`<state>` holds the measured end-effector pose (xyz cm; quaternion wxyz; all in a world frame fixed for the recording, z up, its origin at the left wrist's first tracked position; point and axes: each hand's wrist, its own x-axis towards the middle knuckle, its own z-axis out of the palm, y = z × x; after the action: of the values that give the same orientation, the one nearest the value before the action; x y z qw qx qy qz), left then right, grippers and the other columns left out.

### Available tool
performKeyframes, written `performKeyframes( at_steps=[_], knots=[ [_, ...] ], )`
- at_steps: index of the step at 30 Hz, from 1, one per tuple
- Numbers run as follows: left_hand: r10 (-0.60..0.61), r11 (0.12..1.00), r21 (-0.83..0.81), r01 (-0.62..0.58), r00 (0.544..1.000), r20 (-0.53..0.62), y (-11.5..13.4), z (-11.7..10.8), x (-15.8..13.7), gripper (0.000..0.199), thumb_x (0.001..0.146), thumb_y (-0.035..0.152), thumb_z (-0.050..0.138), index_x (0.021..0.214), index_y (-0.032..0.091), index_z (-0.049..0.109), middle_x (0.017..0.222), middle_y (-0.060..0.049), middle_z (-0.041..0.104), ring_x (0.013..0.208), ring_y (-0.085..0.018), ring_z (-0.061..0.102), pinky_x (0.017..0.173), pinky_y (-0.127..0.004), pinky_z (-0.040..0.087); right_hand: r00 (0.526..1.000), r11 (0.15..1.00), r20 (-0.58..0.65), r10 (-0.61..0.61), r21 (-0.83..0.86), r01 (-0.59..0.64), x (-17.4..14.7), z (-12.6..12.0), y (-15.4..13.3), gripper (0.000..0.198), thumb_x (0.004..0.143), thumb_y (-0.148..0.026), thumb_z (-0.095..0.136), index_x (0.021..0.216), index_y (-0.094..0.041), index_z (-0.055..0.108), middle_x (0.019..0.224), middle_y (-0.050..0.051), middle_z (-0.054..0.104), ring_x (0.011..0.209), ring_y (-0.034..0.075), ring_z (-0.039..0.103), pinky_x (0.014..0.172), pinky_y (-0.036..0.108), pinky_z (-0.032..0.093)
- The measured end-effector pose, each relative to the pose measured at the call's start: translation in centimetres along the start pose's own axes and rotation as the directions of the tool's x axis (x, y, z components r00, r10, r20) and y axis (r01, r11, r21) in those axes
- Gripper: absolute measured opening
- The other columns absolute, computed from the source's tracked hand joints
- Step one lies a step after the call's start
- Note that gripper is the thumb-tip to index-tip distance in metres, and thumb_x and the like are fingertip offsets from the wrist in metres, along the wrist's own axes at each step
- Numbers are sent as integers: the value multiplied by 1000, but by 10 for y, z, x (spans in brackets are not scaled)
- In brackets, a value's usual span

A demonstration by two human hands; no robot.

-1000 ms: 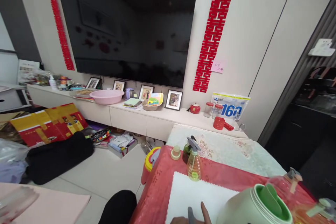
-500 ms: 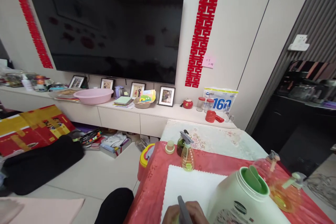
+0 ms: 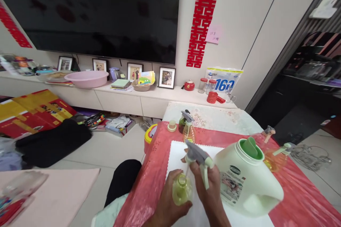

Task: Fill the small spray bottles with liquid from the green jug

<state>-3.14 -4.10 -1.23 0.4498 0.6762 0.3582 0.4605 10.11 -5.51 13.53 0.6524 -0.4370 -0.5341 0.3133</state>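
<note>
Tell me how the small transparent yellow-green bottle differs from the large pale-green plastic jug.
The small transparent yellow-green bottle is see-through; the large pale-green plastic jug looks opaque and is far bigger. The left hand holds the bottle, while the jug stands unheld. The bottle's mouth is round and plain; the jug's has a green insert. Both are uncapped.

L hand [image 3: 165, 198] grips yel-grn btl [image 3: 181, 192], R hand [image 3: 211, 186] holds spray hd [image 3: 197, 154]

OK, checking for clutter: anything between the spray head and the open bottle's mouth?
Nothing visible stands between the trigger spray head in the right hand and the open bottle in the left hand. The jug stands to their right.
</note>
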Motion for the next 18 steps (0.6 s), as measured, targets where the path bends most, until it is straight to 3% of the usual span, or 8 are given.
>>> performKeyframes(
  at_steps=[3,6,9,12,15,18],
  knots=[
    [14,997,79,-15,1000,13,-5,0,-3,93,63,73,78,136,24,48,133,-18,57,125,-42,58,109,-61,48,996,997,-57,-72,-30,70,24,6,-23,36,98,-41,66,121,-13,67,98,8,67,90,16,66,76,22,57],
    [22,996,88,-27,998,54,-7,0,-5,91,64,66,80,137,21,48,135,-19,55,128,-41,55,112,-60,45,992,994,-62,-108,-27,106,47,6,-37,40,95,-40,69,125,-13,65,104,9,66,87,15,65,77,25,57],
    [13,997,75,-19,997,75,-6,-1,-7,92,65,61,83,138,19,47,137,-19,53,131,-41,53,114,-60,42,987,966,98,-127,-215,145,68,2,-29,36,96,-35,63,126,-16,65,116,9,63,95,16,62,83,27,54],
    [31,997,73,-36,997,76,-6,0,-8,91,66,58,83,140,21,45,137,-18,53,129,-40,54,112,-61,43,953,828,297,59,-549,119,78,-3,4,33,91,-18,57,122,-20,68,120,6,61,106,17,58,93,30,50],
    [41,995,87,-48,996,80,-5,2,-9,89,66,52,84,141,23,44,136,-16,54,126,-38,56,110,-60,46,920,723,304,246,-690,34,77,-7,46,32,85,-6,65,114,-17,70,117,6,63,111,19,56,102,36,47],
    [41,995,92,-48,997,72,-5,3,-9,88,64,47,84,139,23,45,134,-15,56,125,-38,57,110,-59,47,872,604,272,407,-797,-33,74,-6,81,22,92,-17,70,114,-11,67,115,8,61,113,20,56,106,42,47]
  ],
)
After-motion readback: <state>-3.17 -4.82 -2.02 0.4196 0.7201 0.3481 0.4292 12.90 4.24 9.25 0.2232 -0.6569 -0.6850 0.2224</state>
